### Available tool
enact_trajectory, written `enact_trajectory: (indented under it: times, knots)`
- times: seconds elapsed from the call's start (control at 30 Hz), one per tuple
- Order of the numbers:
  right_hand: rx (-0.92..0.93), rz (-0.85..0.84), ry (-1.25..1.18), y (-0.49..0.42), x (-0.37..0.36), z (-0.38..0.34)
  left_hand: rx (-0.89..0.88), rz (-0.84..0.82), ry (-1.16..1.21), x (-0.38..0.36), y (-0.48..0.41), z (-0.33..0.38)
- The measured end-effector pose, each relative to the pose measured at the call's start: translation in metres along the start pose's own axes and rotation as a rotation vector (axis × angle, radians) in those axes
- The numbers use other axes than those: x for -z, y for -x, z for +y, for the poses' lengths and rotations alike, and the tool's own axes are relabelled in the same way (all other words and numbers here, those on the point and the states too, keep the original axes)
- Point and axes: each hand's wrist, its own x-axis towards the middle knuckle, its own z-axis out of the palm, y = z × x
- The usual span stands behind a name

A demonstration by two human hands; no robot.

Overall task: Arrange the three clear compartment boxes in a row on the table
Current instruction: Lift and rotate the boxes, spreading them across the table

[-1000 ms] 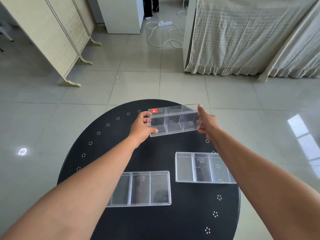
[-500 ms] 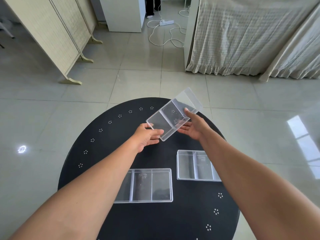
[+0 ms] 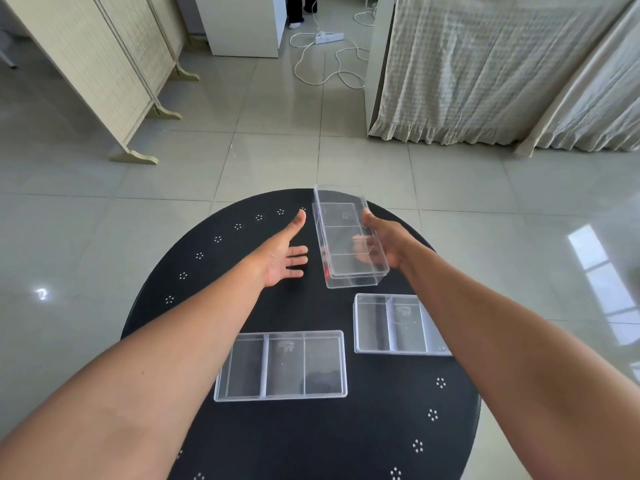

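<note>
One clear box held lengthwise over the round table.

The right hand (image 3: 384,242) grips the far box (image 3: 346,237) along its right side; the left hand (image 3: 282,258) is spread open just beside it, apart. On the black table (image 3: 207,271), two more boxes lie flat: one front-centre (image 3: 280,365), one right (image 3: 391,323) partly under the forearm.

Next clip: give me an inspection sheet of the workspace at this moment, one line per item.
Surface: round black table with white dot clusters.
Job's things: three clear compartment boxes; far box held lengthwise away from the person, near-left box and near-right box lying flat, not aligned.
Clutter: nothing seen.
Grippers: right hand grips the far box; left hand open, apart from it.
Cables: white power strip and cord on the floor.
Surroundings: folding screen, curtain, tiled floor.
</note>
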Motion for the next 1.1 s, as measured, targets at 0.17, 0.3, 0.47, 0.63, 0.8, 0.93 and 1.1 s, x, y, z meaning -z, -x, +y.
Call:
enact_trajectory:
  times: [0.17, 0.3, 0.47, 0.63, 0.8, 0.93, 1.1]
  knots:
    - [-0.049, -0.156, 0.227, 0.0, -0.008, -0.01, 0.024, 0.053, 0.038, -0.002, -0.013, 0.017]
    - [-0.07, -0.218, 0.313, -0.01, -0.01, -0.015, 0.041, 0.136, 0.13, -0.002, -0.025, 0.019]
    - [-0.135, -0.27, 0.338, -0.015, -0.001, -0.019, 0.027, 0.212, 0.226, 0.005, -0.035, 0.013]
    - [-0.136, -0.162, 0.225, -0.028, 0.022, -0.016, 0.028, 0.254, 0.365, 0.019, -0.046, 0.003]
    - [-0.08, 0.091, 0.139, -0.033, 0.017, -0.006, 0.041, 0.229, 0.275, 0.011, -0.044, -0.004]
    - [0.041, 0.28, 0.105, -0.038, 0.009, -0.003, -0.015, 0.31, 0.066, 0.008, -0.043, -0.011]
    - [0.073, 0.407, 0.19, -0.043, 0.002, 0.001, -0.103, 0.373, -0.146, 0.003, -0.042, -0.02]
